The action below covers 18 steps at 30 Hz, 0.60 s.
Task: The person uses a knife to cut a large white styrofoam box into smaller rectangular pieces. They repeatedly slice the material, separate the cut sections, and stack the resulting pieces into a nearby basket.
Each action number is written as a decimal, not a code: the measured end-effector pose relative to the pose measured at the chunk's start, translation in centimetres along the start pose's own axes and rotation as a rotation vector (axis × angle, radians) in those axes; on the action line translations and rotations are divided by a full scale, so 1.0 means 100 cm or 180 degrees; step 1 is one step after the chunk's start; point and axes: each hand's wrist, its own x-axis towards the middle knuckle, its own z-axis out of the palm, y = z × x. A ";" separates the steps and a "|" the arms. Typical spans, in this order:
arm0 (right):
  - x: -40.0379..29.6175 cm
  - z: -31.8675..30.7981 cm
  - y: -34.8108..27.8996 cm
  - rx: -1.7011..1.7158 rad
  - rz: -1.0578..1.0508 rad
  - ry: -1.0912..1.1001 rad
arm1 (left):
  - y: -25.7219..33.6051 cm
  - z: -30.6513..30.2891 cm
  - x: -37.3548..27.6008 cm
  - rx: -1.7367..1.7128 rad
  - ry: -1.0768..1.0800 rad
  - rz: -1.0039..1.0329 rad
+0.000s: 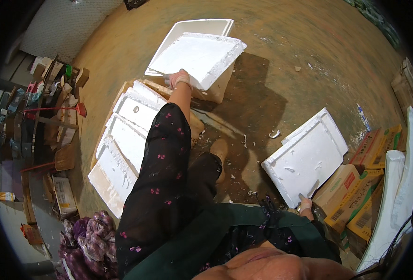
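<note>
A white foam panel (199, 57) with rough broken edges lies tilted across the mouth of a white foam box (221, 87). My left hand (179, 79) holds the panel's near edge; its fingers are partly hidden. Low on the right, my right hand (305, 204) grips the lower corner of a white foam lid (304, 157). The lid has a raised rim and a few surface gouges. Beside my left arm stands a container packed with upright foam slabs (122, 129), one with a round hole.
Cardboard cartons (346, 192) are stacked at the right, near tall foam pieces (397, 189). Foam scraps (274, 133) litter the floor around my feet. Bagged purple produce (94, 241) sits at lower left. A cluttered shelf (40, 126) and a red-handled broom (80, 109) are at the left.
</note>
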 end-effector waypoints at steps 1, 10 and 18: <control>0.014 -0.008 0.002 -0.0039 -0.0171 -0.0005 | -0.001 0.008 -0.022 0.0105 0.0013 0.0432; -0.114 0.052 -0.119 0.1039 -0.0656 -0.1164 | -0.094 -0.004 -0.163 0.0239 -0.1542 0.3167; -0.229 0.107 -0.253 0.1910 -0.1316 -0.1947 | -0.122 -0.021 -0.207 -0.0874 -0.3675 0.0992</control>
